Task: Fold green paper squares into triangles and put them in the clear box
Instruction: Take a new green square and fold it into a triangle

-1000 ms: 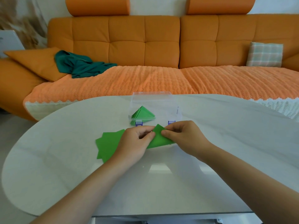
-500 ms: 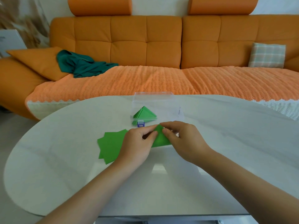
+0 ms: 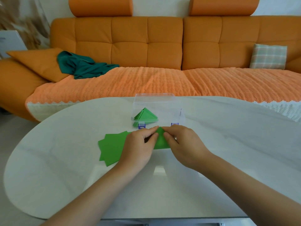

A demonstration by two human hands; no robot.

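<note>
Pinching near the peak: left grip (image 3: 138, 144) and right grip (image 3: 184, 144) each hold the green paper triangle (image 3: 161, 141) between curled thumb and forefinger, tips almost meeting at its top corner. The triangle sits low on the table (image 3: 228, 144), apex pointing away toward the clear box (image 3: 177, 115), long edge running left to right on the near side. Plain bright green, matte; lower corners hidden by the hands. Folded triangles (image 3: 145, 115) lie in the box's left part. Green squares (image 3: 112, 147) lie fanned to the left, partly under the left grip.
</note>
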